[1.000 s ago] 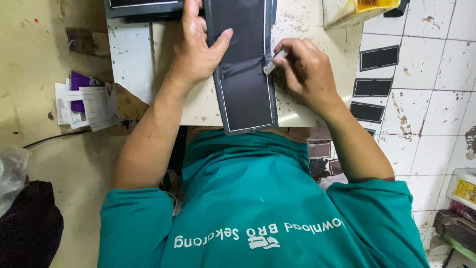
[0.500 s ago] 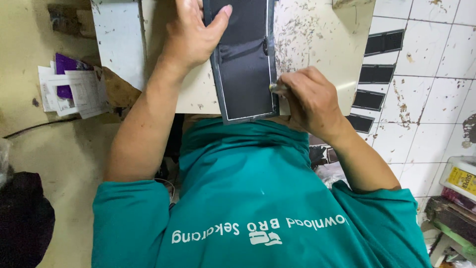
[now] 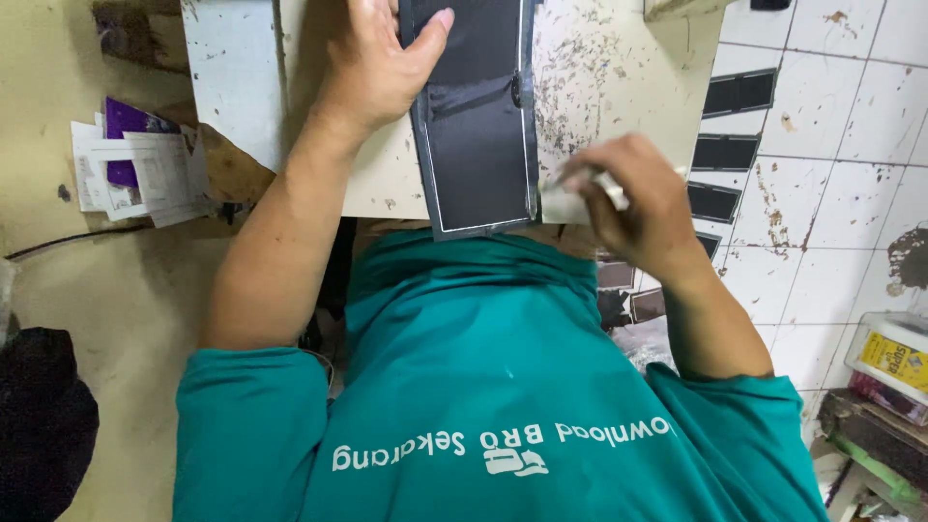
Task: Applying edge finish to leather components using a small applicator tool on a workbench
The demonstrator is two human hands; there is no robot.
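The left hand (image 3: 372,72) lies flat on the dark leather panel (image 3: 476,126), pinning it to the scarred pale counter (image 3: 619,87) with its near end overhanging. The right hand (image 3: 643,198), just beside the panel's edge, has its grip closed around a small pale tool (image 3: 570,198), blurred

I'm in my teal short-sleeved t-shirt (image 3: 483,387) with white lettering and a small white logo, arms bare.

A dark grey rectangular leather panel (image 3: 476,116) lies flat on the scuffed board, overhanging its near edge.
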